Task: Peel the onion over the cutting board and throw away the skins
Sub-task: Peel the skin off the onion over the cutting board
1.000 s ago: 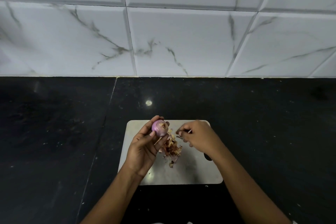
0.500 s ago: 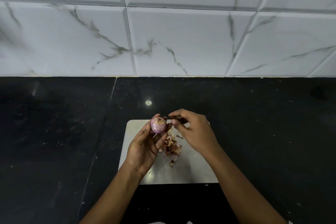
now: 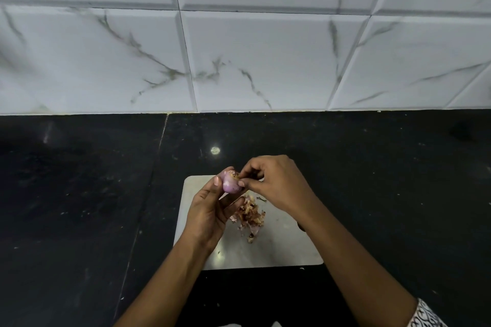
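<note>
A small purple onion (image 3: 230,182) is held up over the far left part of a pale cutting board (image 3: 281,249). My left hand (image 3: 210,210) grips it from the left with thumb and fingers. My right hand (image 3: 276,183) comes in from the right, and its thumb and forefinger pinch at the brown root end on top of the onion. A heap of dry reddish-brown onion skins (image 3: 249,214) lies on the board just below the onion.
The board rests on a black stone counter (image 3: 79,194) with a seam running down its left part. A white marble-patterned tile wall (image 3: 239,48) rises behind the counter. A small dark object (image 3: 300,227) peeks out from under my right forearm.
My right hand has risen from the board to the onion and now pinches at its top. My left hand has lifted and turned the onion slightly.
</note>
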